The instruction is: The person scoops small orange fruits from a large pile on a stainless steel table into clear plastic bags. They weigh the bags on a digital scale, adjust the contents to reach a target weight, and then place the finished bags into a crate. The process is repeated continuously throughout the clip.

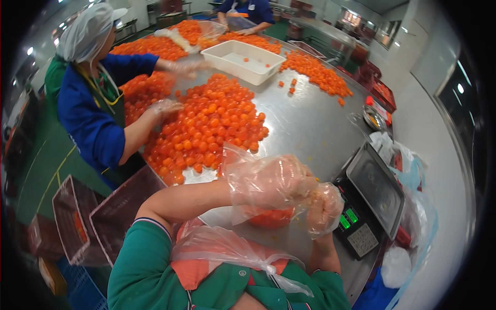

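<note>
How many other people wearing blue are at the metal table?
2: the left co-worker, beside the orange balls, and the far co-worker, across the table. Another person may be hidden behind the left one.

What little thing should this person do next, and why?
Maybe lift the orange bundle toward the scale. The left grip and right grip are close together by it. The scale sits just beside the right grip, its screen glows green, and its tray looks bare.
</note>
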### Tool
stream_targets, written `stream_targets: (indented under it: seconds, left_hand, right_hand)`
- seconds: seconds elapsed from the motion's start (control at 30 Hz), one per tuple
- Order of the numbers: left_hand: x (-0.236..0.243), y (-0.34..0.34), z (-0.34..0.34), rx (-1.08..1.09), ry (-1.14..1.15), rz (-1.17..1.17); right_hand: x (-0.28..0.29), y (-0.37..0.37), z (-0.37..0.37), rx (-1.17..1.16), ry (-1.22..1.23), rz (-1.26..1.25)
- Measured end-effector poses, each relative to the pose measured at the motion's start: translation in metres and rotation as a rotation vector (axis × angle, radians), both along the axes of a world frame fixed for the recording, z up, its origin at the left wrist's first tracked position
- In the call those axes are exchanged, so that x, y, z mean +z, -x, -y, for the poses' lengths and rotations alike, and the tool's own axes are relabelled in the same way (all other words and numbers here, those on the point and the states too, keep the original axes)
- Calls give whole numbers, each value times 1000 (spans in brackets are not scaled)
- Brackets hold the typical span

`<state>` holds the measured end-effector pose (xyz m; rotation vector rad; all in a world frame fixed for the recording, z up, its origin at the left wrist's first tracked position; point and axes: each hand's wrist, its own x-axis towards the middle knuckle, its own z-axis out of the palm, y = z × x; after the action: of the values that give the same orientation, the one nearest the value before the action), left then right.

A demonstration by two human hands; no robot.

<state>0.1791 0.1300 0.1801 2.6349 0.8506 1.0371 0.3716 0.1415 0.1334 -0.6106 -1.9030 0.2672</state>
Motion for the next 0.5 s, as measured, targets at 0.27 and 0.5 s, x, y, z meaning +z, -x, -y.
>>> stream_targets:
  seconds: [0.27, 0.5]
  left_hand:
    - [9, 5, 10, 58, 73, -41]
    - [3, 17, 6, 44, -8, 12]
  right_hand:
    - [-7, -4, 2, -14, -35, -33]
    - [-6, -1, 4, -33, 63, -68]
